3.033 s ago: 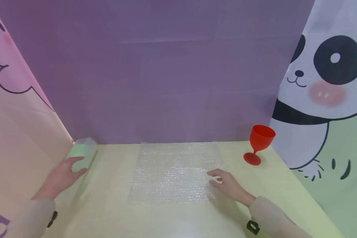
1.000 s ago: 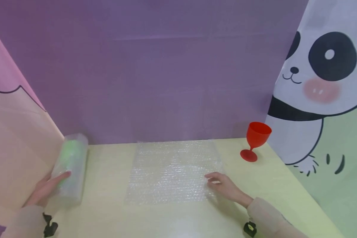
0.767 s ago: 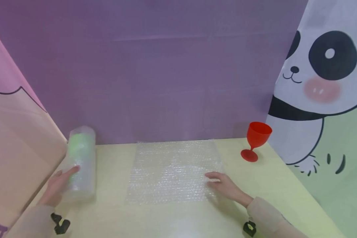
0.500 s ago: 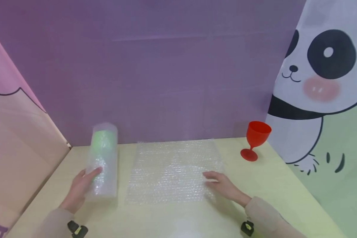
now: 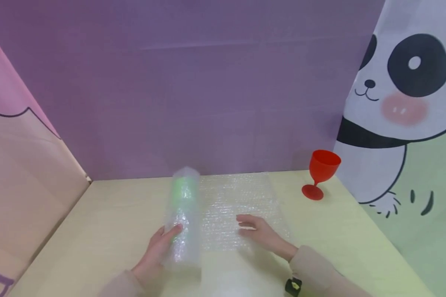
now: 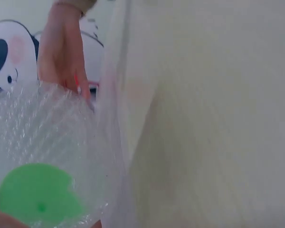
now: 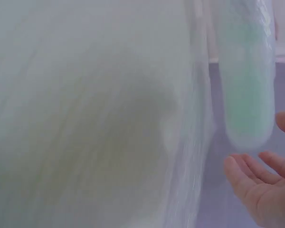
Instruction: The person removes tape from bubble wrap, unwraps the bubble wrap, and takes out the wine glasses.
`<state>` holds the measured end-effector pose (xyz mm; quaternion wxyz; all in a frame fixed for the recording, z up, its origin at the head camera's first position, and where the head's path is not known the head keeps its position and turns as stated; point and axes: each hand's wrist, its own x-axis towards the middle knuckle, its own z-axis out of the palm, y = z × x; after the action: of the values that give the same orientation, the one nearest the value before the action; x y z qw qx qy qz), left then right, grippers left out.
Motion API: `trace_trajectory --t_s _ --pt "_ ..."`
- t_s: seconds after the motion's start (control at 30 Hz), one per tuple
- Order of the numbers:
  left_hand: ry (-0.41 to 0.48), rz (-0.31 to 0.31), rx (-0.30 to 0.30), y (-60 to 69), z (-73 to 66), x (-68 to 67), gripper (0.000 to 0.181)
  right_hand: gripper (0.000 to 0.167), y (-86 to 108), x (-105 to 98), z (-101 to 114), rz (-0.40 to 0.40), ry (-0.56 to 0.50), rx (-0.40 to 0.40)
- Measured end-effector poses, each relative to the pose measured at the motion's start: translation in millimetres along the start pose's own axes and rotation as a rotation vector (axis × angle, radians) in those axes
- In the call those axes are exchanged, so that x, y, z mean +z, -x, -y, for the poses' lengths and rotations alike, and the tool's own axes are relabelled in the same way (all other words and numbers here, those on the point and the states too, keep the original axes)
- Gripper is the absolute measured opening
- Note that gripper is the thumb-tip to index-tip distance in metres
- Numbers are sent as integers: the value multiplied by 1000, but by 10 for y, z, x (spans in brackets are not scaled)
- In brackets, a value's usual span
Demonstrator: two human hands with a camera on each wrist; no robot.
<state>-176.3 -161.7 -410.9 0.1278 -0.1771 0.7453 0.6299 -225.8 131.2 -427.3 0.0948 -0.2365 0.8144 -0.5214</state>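
My left hand [image 5: 156, 251] grips a long bubble-wrap bundle [image 5: 183, 218] with something green inside, its thumb lying across the wrap. The bundle is held over the left part of a flat bubble-wrap sheet [image 5: 241, 206]. In the left wrist view, a green round disc [image 6: 40, 194] shows through the bundle's end; the rest of the wrapped thing is blurred by the wrap. My right hand [image 5: 262, 233] hovers over the sheet's right part, fingers relaxed and holding nothing. The right wrist view has the bundle [image 7: 249, 95] just beyond the right fingertips, apart from them.
A red goblet [image 5: 324, 167] stands upright at the back right of the pale table [image 5: 107, 222]. A purple backdrop [image 5: 193, 103] rises behind the table. Printed side panels flank it, with a panda [image 5: 379, 173] on the right one.
My left hand has taken hold of the bundle at the table's far left and carried it right, over the sheet's left part. My right hand has shifted slightly left. The goblet has stayed put.
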Motion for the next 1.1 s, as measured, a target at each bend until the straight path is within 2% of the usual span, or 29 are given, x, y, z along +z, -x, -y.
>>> trace_trajectory --t_s 0.2,0.43,0.57,0.7,0.87,1.1 --pt "85 10 -8 105 15 264 115 49 -72 317 199 67 -98 -5" --pt "164 53 56 145 69 471 105 59 -42 459 350 27 -286 93" --pt "158 69 68 146 76 562 106 62 -3 451 320 -2 -256 107" --pt "157 102 53 151 78 676 107 60 73 400 249 -11 -240 121" --pt "165 192 9 167 84 808 111 62 211 281 174 2 -259 133" --pt "215 349 77 183 128 955 88 58 348 144 92 9 -284 134"
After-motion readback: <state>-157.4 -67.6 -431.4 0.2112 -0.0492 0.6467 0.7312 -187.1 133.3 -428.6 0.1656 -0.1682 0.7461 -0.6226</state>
